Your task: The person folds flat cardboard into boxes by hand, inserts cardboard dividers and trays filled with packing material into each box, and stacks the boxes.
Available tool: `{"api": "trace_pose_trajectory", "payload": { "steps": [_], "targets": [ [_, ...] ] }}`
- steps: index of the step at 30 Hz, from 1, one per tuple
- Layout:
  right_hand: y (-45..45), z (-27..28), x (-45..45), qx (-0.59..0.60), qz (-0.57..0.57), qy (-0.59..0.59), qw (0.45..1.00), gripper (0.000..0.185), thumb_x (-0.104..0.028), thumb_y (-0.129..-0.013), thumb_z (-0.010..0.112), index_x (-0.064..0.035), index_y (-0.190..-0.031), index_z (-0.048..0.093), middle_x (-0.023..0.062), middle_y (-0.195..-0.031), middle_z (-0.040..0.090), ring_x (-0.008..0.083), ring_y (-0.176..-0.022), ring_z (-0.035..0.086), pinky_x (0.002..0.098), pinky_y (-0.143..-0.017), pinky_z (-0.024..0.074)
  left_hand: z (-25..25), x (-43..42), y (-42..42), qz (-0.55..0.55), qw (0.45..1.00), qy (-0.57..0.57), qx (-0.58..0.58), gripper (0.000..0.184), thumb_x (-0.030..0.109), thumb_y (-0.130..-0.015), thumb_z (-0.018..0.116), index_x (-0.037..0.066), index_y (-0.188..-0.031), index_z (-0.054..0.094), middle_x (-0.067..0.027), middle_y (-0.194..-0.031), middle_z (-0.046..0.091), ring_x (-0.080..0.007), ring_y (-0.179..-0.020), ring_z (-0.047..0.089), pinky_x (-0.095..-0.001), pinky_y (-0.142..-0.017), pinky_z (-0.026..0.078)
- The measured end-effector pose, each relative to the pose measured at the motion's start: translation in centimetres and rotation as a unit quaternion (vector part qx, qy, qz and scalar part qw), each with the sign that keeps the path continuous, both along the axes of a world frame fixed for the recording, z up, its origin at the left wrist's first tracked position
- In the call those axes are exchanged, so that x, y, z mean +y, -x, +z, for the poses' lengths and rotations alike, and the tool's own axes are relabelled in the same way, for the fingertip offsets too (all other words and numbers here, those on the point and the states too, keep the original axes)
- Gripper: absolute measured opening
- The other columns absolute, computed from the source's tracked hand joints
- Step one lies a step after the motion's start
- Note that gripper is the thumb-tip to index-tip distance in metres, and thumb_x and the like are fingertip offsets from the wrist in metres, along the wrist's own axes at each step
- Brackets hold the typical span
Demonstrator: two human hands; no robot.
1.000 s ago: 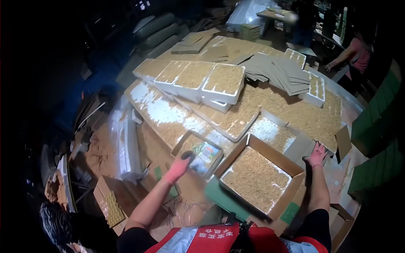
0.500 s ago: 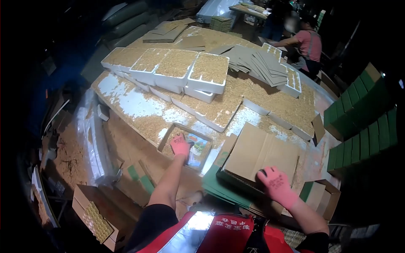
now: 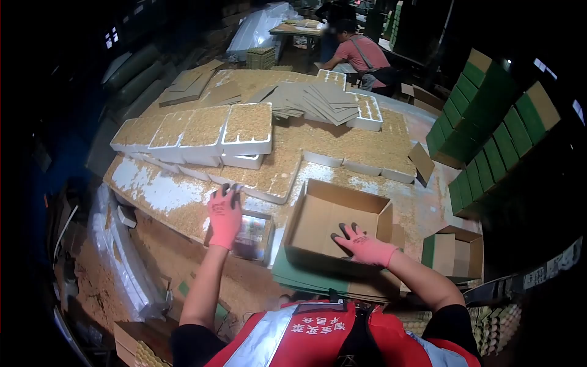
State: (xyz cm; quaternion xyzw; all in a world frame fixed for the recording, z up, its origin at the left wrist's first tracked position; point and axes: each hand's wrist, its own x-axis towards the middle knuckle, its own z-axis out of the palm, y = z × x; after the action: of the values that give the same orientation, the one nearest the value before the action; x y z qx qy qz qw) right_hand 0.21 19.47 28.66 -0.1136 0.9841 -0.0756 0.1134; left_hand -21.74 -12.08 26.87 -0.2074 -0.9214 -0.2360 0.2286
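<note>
My left hand (image 3: 225,215), in a pink glove with dark fingertips, is raised with fingers apart at the left side of a shallow cardboard tray (image 3: 269,240). Inside the tray lie printed leaflets (image 3: 251,231), partly hidden by the hand. An open cardboard box (image 3: 318,217) stands to the right on flat green cardboard sheets (image 3: 312,273). My right hand (image 3: 365,244), gloved the same way, reaches over the box's near right side, fingers spread and nothing held. Whether its fingertips touch the box's inside cannot be made out.
White foam trays (image 3: 247,148) filled with sawdust-like material cover the table behind. Grey cardboard sheets (image 3: 327,101) lie on some. Green boxes (image 3: 474,110) are stacked at right, near a smaller open box (image 3: 454,255). A person (image 3: 361,55) sits at the back.
My left hand has lifted from inside the shallow tray toward its left side. The larger box's top flaps have been opened, and my right hand has moved over its inside. The view has shifted right.
</note>
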Motion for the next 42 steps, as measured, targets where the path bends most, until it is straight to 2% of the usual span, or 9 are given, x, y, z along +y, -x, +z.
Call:
{"api": "trace_pose_trajectory", "payload": {
  "steps": [7,11,13,15,21,23,33,37,42],
  "targets": [
    [-1.8,4.9,4.1,0.157,-0.059,0.131,0.977,0.037,-0.03,-0.083,0.067,-0.0085,-0.112,0.059,0.0153,-0.124,0.055,0.0329,-0.116,0.053,0.0424,-0.094,0.0468,0.1,14.7,-7.7,-0.441,0.812,0.368,-0.107,0.04,0.012,-0.082,0.061,0.006,-0.12,0.057,-0.0143,-0.127,0.057,-0.0309,-0.116,0.056,-0.0383,-0.1,0.044],
    [-5.9,1.5,11.5,0.252,-0.367,0.338,0.829,0.036,-0.02,-0.087,0.066,-0.0063,-0.12,0.06,0.0112,-0.107,0.064,0.0262,-0.098,0.064,0.033,-0.086,0.0507,8.0,9.6,-5.3,-0.346,0.838,-0.068,-0.417,0.059,0.015,-0.083,0.066,-0.001,-0.137,0.048,-0.0177,-0.133,0.057,-0.0253,-0.123,0.055,-0.0343,-0.103,0.043],
    [-7.8,-4.5,14.2,-0.031,-0.439,0.641,0.629,0.045,-0.024,-0.091,0.065,-0.008,-0.131,0.053,0.0082,-0.108,0.066,0.0209,-0.098,0.064,0.0303,-0.088,0.0508,4.1,7.3,-2.6,-0.29,0.81,-0.281,-0.426,0.058,0.017,-0.085,0.068,-0.002,-0.137,0.049,-0.0153,-0.13,0.059,-0.0209,-0.121,0.055,-0.0317,-0.1,0.045],
    [-7.3,-13.9,12.4,-0.01,-0.306,0.512,0.802,0.055,-0.031,-0.095,0.059,-0.0052,-0.14,0.043,0.0168,-0.138,0.053,0.0289,-0.128,0.049,0.0338,-0.107,0.0393,-6.8,6.1,-0.4,-0.284,0.765,-0.232,-0.53,0.061,0.018,-0.084,0.072,-0.003,-0.136,0.048,-0.0143,-0.127,0.06,-0.0218,-0.116,0.056,-0.032,-0.098,0.046],
    [-3.5,-13.9,3.7,-0.037,-0.506,0.385,0.771,0.116,-0.065,-0.073,0.069,0.004,-0.15,0.016,0.0392,-0.146,0.027,0.0485,-0.139,0.027,0.0434,-0.114,0.0279,-7.6,10.9,-4.5,-0.322,0.692,-0.276,-0.584,0.053,0.012,-0.08,0.075,0.0,-0.126,0.051,-0.0088,-0.106,0.065,-0.0198,-0.094,0.063,-0.0345,-0.082,0.053],
    [-3.9,-10.8,0.6,0.036,-0.509,0.453,0.731,0.114,-0.06,-0.075,0.071,-0.0029,-0.153,0.011,0.0384,-0.149,0.021,0.0491,-0.141,0.021,0.0445,-0.115,0.0247,-16.8,8.5,-0.6,-0.277,0.622,-0.347,-0.645,0.057,0.029,-0.087,0.068,0.002,-0.133,0.048,-0.01,-0.119,0.06,-0.0202,-0.104,0.059,-0.0346,-0.09,0.051],
    [-19.0,0.9,20.5,0.088,-0.449,0.586,0.669,0.06,-0.039,-0.101,0.048,-0.0084,-0.149,0.032,0.0084,-0.152,0.037,0.0188,-0.129,0.043,0.0348,-0.107,0.0374,-5.1,26.2,-15.0,-0.456,0.348,-0.358,-0.737,0.054,0.04,-0.095,0.053,0.005,-0.135,0.048,-0.0104,-0.127,0.058,-0.0249,-0.114,0.057,-0.0381,-0.095,0.048],
    [-29.8,-6.1,31.7,0.286,-0.718,-0.283,0.568,0.068,-0.043,-0.081,0.064,-0.0013,-0.131,0.047,0.0229,-0.131,0.049,0.0343,-0.123,0.045,0.0506,-0.096,0.039,-4.4,36.1,-23.6,-0.462,0.266,-0.299,-0.792,0.057,0.041,-0.093,0.056,0.005,-0.136,0.047,-0.0113,-0.128,0.057,-0.0258,-0.116,0.056,-0.0386,-0.096,0.048],
    [-37.1,-16.4,36.2,0.136,-0.578,0.062,0.803,0.043,-0.035,-0.09,0.051,-0.0079,-0.122,0.06,0.0139,-0.123,0.063,0.0336,-0.108,0.061,0.0422,-0.091,0.0484,-5.8,50.7,-32.8,-0.469,0.155,-0.233,-0.838,0.061,0.043,-0.091,0.06,0.005,-0.136,0.045,-0.0125,-0.13,0.056,-0.027,-0.117,0.055,-0.0392,-0.097,0.048]
  ]
}}
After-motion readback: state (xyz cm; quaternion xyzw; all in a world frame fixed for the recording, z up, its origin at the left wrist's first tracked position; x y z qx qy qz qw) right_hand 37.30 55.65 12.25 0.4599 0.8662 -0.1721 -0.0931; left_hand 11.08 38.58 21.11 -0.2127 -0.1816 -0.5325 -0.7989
